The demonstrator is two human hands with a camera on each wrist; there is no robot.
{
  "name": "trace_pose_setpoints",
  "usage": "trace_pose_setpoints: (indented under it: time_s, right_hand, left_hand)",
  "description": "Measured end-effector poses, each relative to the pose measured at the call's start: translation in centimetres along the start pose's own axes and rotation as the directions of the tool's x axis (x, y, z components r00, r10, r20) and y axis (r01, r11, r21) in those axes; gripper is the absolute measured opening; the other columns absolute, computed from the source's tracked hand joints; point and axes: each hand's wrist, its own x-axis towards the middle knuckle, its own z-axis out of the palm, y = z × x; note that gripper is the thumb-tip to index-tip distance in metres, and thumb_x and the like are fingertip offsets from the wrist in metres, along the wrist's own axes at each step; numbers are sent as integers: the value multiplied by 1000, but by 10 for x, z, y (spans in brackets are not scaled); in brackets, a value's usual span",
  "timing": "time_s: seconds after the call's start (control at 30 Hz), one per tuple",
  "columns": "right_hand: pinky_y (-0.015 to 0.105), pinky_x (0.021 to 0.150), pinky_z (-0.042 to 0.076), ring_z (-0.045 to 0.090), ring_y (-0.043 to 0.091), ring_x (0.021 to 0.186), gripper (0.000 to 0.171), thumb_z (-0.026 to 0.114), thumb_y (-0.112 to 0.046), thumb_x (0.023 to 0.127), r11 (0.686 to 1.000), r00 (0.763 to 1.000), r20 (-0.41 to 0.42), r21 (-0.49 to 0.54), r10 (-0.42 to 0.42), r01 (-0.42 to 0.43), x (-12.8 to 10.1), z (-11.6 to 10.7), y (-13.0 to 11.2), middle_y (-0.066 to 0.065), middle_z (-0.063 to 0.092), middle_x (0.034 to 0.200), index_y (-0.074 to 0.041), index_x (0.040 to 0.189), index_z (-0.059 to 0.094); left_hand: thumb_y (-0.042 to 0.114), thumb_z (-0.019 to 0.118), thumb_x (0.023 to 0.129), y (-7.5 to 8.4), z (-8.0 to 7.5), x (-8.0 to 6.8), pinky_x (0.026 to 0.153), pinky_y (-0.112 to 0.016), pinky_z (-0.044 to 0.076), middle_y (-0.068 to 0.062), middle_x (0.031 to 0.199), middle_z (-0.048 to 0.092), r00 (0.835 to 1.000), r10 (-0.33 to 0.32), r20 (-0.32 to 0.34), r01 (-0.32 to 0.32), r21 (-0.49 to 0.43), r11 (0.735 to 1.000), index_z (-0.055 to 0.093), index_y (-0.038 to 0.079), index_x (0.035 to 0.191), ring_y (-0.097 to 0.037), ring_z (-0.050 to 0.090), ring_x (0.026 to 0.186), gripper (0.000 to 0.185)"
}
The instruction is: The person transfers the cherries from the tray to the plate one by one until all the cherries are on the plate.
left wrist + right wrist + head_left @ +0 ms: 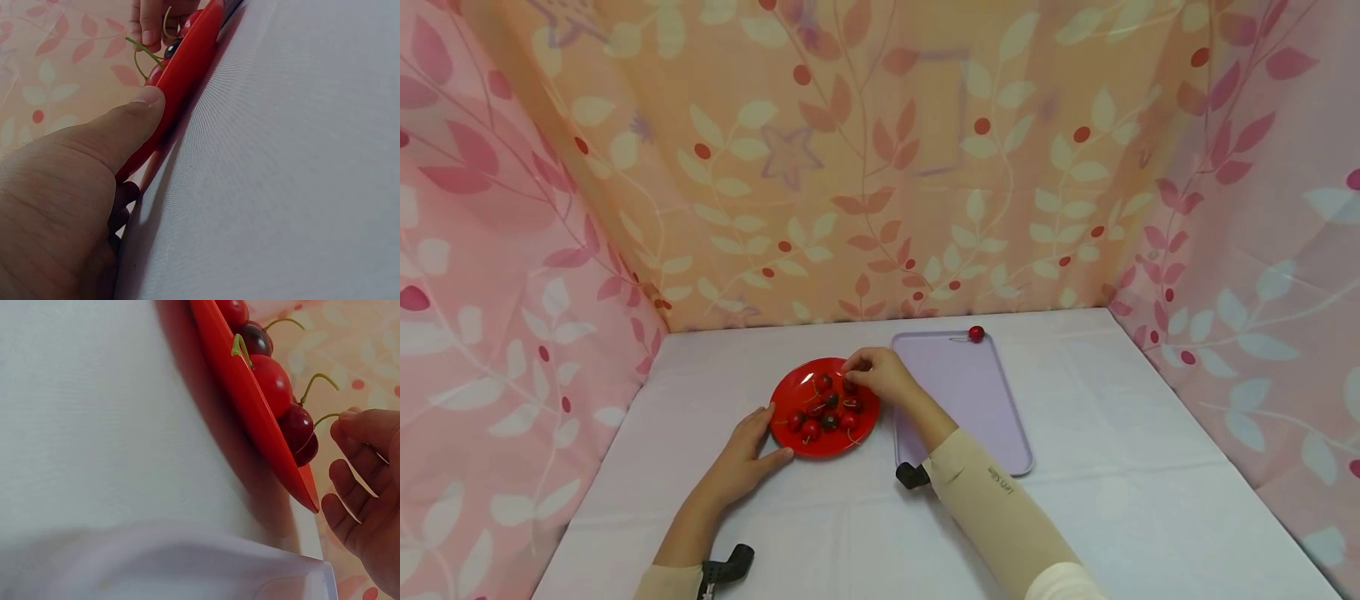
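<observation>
Cherry stem (326,417) is pinched by right hand (883,373) fingertips; a weak pinch risks slippage. Left hand (747,450) fingers, straight, steady the plate (790,400).

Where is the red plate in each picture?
Head: the plate sits at lower centre on the white table, left of the purple tray.
Left wrist: its rim runs slantwise from top centre down to the left thumb, which touches it.
Right wrist: it slants across the top right, edge-on.
Shared landmark: the cherries on it.
</observation>
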Motion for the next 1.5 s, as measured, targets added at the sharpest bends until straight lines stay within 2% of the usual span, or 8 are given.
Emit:
trace_pose_setpoints:
  time_s: [0.37,0.63,0.87,1.1,1.33,1.5]
  right_hand:
    - [27,87,57,66,11,91,12,75,-17,94,1000,999,41,-13,7,-6,-11,3,-2,-7,72,93,-11,104,77]
    - [22,80,59,70,7,83,12,75,-16,95,1000,995,96,-13,-11,13,-24,6,-14,-6,74,90,-10,104,77]
    - [26,84,53,65,6,91,10,71,-22,97,989,995,41,-112,-89,93,-42,-13,-30,-13,73,93,-18,103,78]
    - [34,87,50,63,9,96,15,71,-20,97,984,994,14,-143,-106,107,-63,-28,-35,-12,72,96,-12,107,78]
    - [46,91,54,61,13,101,15,71,-21,97,971,990,13,-196,-137,137,-79,-35,-38,-9,72,102,-13,107,78]
    - [41,90,54,61,11,102,11,71,-23,97,955,986,-6,-250,-165,159,-87,-42,-41,-12,72,103,-20,105,78]
  left_hand:
    - [60,71,89,3,1,3,117,-69,26,-16,167,27,1000,4,7,-4,-2,1000,27,11,163,-40,19,155,99]
    - [56,72,90,-2,-1,-1,116,-71,26,-21,165,28,1000,16,-10,-15,25,1000,29,7,162,-44,20,153,97]
    - [55,72,91,-1,-4,2,117,-72,24,-21,165,28,1000,26,-9,-26,20,999,28,8,162,-44,20,153,96]
    - [55,72,90,1,-2,3,116,-72,24,-21,166,27,1000,15,-2,-15,13,1000,27,9,163,-44,19,154,97]
    - [54,73,90,2,0,2,116,-72,24,-21,165,28,1000,19,-3,-19,6,1000,28,7,162,-44,19,153,97]
    - [54,73,90,1,0,1,116,-73,25,-22,165,29,1000,16,-11,-16,15,1000,29,6,162,-45,20,153,96]
